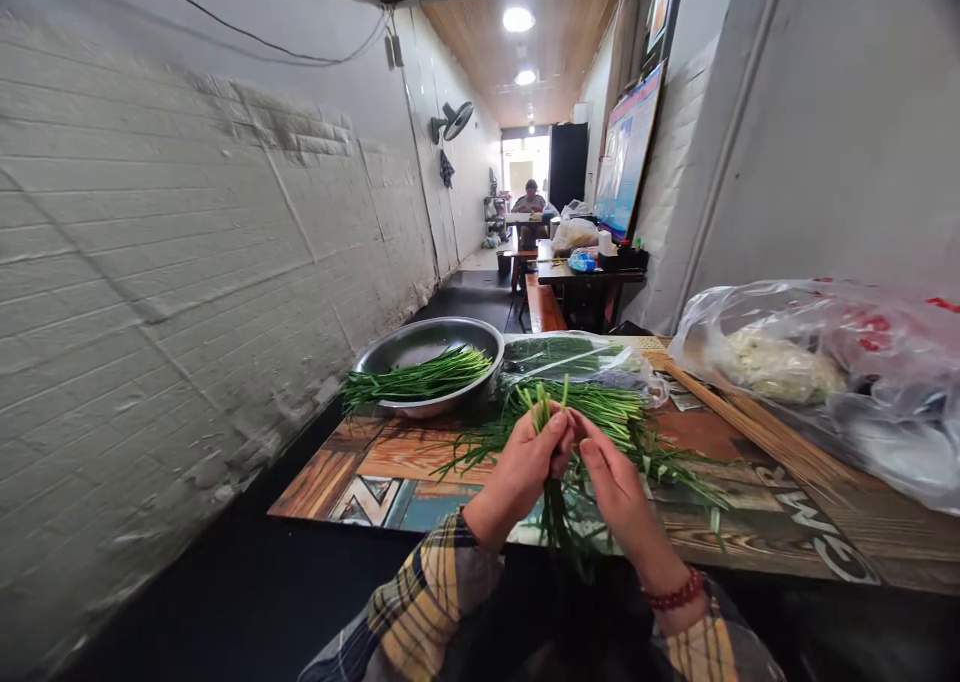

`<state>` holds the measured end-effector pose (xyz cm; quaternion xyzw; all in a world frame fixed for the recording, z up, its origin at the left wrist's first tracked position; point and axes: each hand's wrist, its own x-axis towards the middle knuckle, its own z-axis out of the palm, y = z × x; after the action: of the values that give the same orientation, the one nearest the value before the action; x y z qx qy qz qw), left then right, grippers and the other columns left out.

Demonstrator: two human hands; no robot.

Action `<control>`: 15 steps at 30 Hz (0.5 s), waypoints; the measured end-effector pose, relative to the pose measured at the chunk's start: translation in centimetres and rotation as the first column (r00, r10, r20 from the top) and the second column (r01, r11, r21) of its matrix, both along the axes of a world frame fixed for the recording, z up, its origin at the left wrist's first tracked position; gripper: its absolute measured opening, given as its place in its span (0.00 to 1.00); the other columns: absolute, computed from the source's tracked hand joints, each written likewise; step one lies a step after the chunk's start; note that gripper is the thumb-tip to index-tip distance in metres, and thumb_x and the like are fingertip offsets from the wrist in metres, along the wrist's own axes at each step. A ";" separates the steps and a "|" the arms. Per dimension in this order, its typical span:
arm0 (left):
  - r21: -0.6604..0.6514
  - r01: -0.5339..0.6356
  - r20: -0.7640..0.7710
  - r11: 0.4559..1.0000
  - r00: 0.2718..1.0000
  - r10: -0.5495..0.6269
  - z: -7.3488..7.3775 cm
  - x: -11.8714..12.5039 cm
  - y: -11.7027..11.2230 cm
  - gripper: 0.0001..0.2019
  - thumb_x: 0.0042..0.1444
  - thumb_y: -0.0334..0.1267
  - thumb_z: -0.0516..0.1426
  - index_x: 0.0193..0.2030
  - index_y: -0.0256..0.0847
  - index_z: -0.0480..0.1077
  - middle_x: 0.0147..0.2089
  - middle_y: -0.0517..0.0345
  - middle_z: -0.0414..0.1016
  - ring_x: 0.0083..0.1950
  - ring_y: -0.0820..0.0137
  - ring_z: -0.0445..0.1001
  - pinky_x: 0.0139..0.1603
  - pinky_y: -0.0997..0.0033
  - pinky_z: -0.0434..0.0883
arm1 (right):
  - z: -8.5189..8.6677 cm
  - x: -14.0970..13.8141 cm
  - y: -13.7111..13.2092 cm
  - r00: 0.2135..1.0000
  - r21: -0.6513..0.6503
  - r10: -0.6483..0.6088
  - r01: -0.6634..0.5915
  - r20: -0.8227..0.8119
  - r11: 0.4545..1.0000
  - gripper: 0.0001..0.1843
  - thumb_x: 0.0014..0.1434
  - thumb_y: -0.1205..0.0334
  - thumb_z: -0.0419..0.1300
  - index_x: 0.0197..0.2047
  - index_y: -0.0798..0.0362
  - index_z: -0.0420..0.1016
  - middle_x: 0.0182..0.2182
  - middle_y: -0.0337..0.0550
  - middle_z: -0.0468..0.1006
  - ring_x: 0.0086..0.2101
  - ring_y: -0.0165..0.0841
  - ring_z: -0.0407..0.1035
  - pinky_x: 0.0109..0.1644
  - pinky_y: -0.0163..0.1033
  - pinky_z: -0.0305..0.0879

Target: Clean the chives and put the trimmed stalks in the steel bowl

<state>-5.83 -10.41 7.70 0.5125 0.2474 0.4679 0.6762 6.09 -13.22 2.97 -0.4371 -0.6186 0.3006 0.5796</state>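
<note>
My left hand (526, 462) is wrapped round a small bunch of garlic chives (553, 512), pale stem ends up and green leaves hanging below the fist. My right hand (611, 467) is beside it, its thumb and fingertips pinched together at the stems; what lies between them is too small to make out. Behind both hands a loose pile of chives (611, 407) lies on the wood-patterned table (405, 452). More chives (427, 374) rest in a metal basin (469, 330) at the back left, leaf tips over its rim.
A clear plastic bag of greens (570, 354) lies behind the pile. At right are thin wooden skewers (757, 427) and plastic bags, one holding a pale lump (784, 367). Farther back stand a bench (545, 305), a cluttered table (589, 272) and a seated person (529, 200).
</note>
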 end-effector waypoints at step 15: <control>0.075 0.309 -0.358 0.948 0.896 -0.263 -1.9 -1.6 -1.8 0.22 0.56 0.58 0.55 0.27 0.40 0.58 0.20 0.69 0.54 0.18 0.81 0.50 0.19 0.77 0.50 | 4.2 2.7 -0.6 0.948 0.087 0.127 -0.159 0.292 0.983 0.26 0.67 0.50 0.48 0.67 0.41 0.58 0.63 0.40 0.64 0.61 0.40 0.60 0.65 0.52 0.58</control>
<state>-7.42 -12.24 5.82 0.6599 0.2526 0.2816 0.6492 8.79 -13.86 7.21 -0.3974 -0.7413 0.2411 0.4841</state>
